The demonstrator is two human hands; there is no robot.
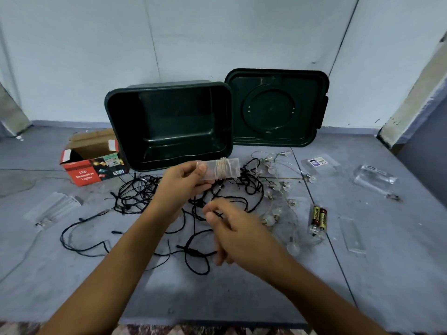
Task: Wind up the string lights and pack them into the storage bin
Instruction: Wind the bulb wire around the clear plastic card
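Observation:
My left hand (180, 183) holds up a clear battery case (231, 168) with thin wire lights wound around its middle, just in front of the dark green storage bin (116, 122), which stands tilted and holds nothing. My right hand (238, 234) hovers lower, blurred, its thumb and fingertips pinched together, seemingly on the fine wire; the wire itself is too thin to see. Beneath both hands a tangled black string of lights (135, 197) sprawls on the floor. A clear string with round bulbs (278, 194) lies to the right.
The bin's green lid (277, 107) leans against the wall at the right. A red LED lights box (93, 163) lies open at the left. Two batteries in a clear holder (319, 218) and clear plastic pieces (373, 177) lie to the right, another (52, 209) to the left.

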